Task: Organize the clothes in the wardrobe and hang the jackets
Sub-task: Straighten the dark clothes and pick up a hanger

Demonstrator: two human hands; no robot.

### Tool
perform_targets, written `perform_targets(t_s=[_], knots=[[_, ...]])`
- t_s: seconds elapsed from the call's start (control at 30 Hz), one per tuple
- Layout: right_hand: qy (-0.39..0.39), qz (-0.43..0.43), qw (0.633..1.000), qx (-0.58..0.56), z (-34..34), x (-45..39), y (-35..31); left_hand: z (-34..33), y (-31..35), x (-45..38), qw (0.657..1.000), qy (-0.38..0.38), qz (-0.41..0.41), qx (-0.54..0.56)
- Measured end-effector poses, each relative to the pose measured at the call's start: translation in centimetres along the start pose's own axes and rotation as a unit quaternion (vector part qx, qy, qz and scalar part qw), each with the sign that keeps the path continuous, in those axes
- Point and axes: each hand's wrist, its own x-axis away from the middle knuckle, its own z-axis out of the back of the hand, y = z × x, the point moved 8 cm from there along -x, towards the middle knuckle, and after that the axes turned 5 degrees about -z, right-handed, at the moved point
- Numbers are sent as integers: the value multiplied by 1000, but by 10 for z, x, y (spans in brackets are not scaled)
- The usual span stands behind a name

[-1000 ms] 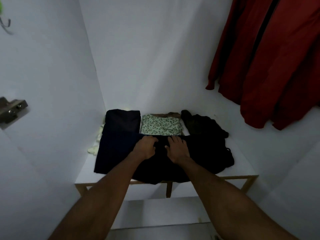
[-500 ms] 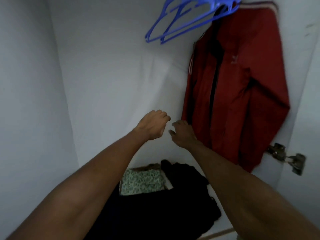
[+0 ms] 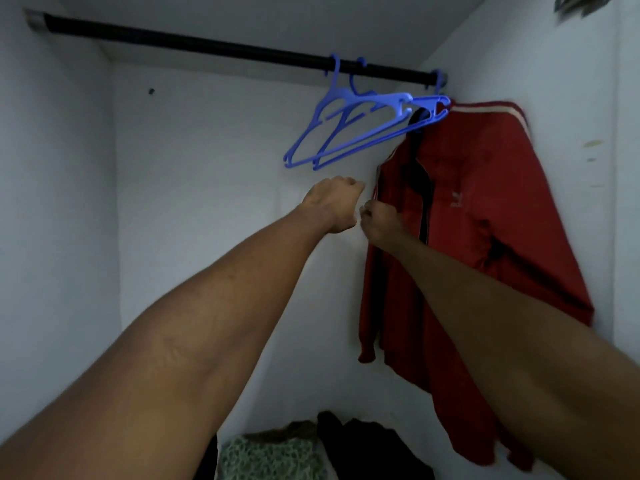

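Our left hand (image 3: 334, 208) raised below the blue hangers (image 3: 360, 128), fingers curled together on nothing, our right hand (image 3: 379, 221) against the red jacket (image 3: 485, 244), its fingers' grip unclear

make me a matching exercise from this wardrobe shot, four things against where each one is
Things:
1. red jacket
2. empty blue hangers
3. leaf-print cloth
4. black rail

Places:
A. spanning the top of the wardrobe
B. folded at the bottom, beside dark clothes
C. hanging at the right wall
D. hooked on the rail, left of the jacket

Pairs: 1-C, 2-D, 3-B, 4-A
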Motion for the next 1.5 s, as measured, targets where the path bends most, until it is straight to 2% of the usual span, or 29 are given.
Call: perform_targets(t_s=[0.13,0.23,0.33,0.47,0.67,0.83,1.07,1.17,1.27,1.33,1.37,1.43,1.47,1.5], knots=[[44,-61,990,-118,43,-45,-13,8,-16,-23,998,-52,29,35],[64,-93,952,-285,64,-64,-23,2,-24,-35,993,-98,28,52],[77,-42,925,-370,89,-84,-40,9,-32,-53,993,-103,37,42],[105,20,940,-323,106,-94,-61,12,-38,-58,992,-108,41,41],[184,1,954,-235,121,-120,-65,5,-43,-58,993,-106,39,39],[133,-50,977,-157,117,-136,-64,-2,-48,-57,993,-104,43,39],[120,-67,975,-177,38,-66,-9,-45,-50,-15,983,-154,50,82],[88,-103,968,-212,-21,-8,28,-86,-53,23,970,-195,80,124],[70,-98,967,-227,-65,36,46,-108,-61,49,953,-196,126,191],[61,-92,970,-217,-85,71,56,-123,-55,72,923,-172,189,286],[49,-90,973,-205,-102,99,65,-141,-46,95,889,-164,240,354],[37,-60,983,-172,-125,132,70,-164,-36,127,794,-146,344,480],[40,-36,987,-154,-131,136,70,-166,-31,134,747,-137,385,524],[23,-14,988,-150,-150,164,73,-186,-22,162,716,-158,419,536]])
